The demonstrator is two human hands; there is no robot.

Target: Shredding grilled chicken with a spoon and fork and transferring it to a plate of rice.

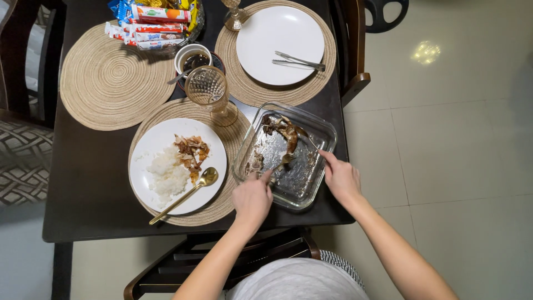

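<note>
A clear glass baking dish (319,129) sits at the table's near right corner with leftover browned meat (284,130) in it. My left hand (252,197) holds a fork (284,161) whose tines press into the meat scraps. Over the dish's right rim, my right hand (341,178) grips a thin utensil (308,141) that reaches toward the meat. To the left, a white plate (214,147) holds rice (166,172), shredded meat (191,153) and a gold spoon (191,191).
A stemmed glass (208,89) and a cup of dark sauce (191,58) stand behind the plate. Another white plate (261,50) with tongs (300,61) is at the back right. Snack packets (150,25) lie at the back. Woven placemats (105,83) cover the dark table (89,189). A chair (222,261) is below me.
</note>
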